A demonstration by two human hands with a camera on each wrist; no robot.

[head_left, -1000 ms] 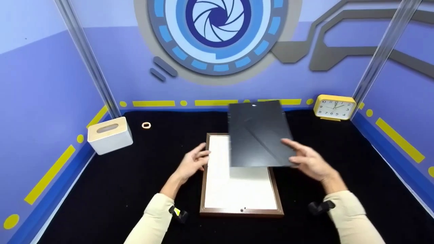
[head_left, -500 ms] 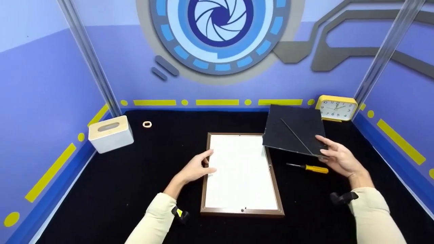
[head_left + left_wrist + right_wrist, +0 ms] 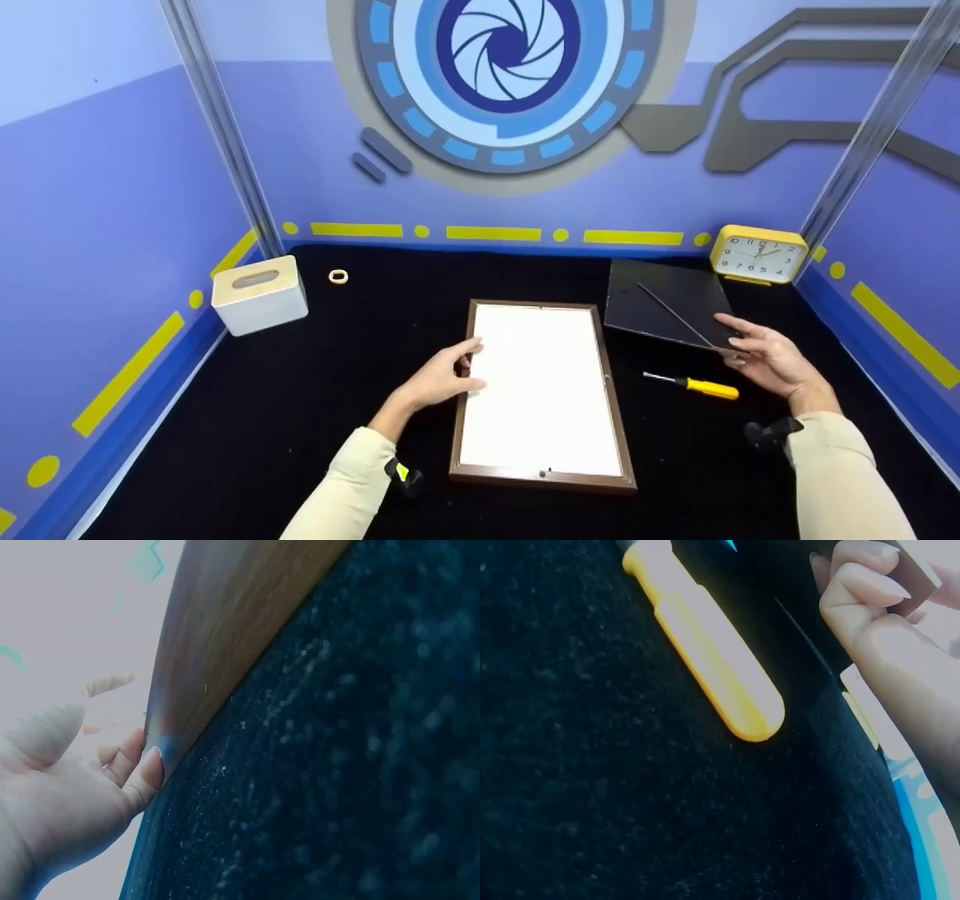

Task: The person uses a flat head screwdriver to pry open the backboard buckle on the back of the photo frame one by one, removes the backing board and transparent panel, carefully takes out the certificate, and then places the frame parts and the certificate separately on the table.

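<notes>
A brown picture frame (image 3: 628, 457) with a white sheet filling it lies in the middle of the black tabletop. My left hand (image 3: 439, 373) rests at the frame's left side, thumb and index finger reaching over the rim. In the left wrist view, fingertips (image 3: 152, 765) touch the frame's outer wall (image 3: 217, 622). To the right, a black backing board (image 3: 656, 307) with a diagonal line lies low over the cloth or on it. My right hand (image 3: 776, 360) pinches its near right corner. In the right wrist view the fingers (image 3: 862, 585) curl round the board's edge.
A yellow-handled screwdriver (image 3: 712, 388) lies between frame and right hand. A yellow clock (image 3: 759, 255) stands at the back right, just behind the board. At the left are a tissue box (image 3: 262, 300) and a small beige ring (image 3: 338, 277). Walls enclose the back and sides.
My right hand has carried the black board off the frame to the right and lowered it, uncovering the white sheet and the screwdriver. My left hand stays at the frame's left edge.
</notes>
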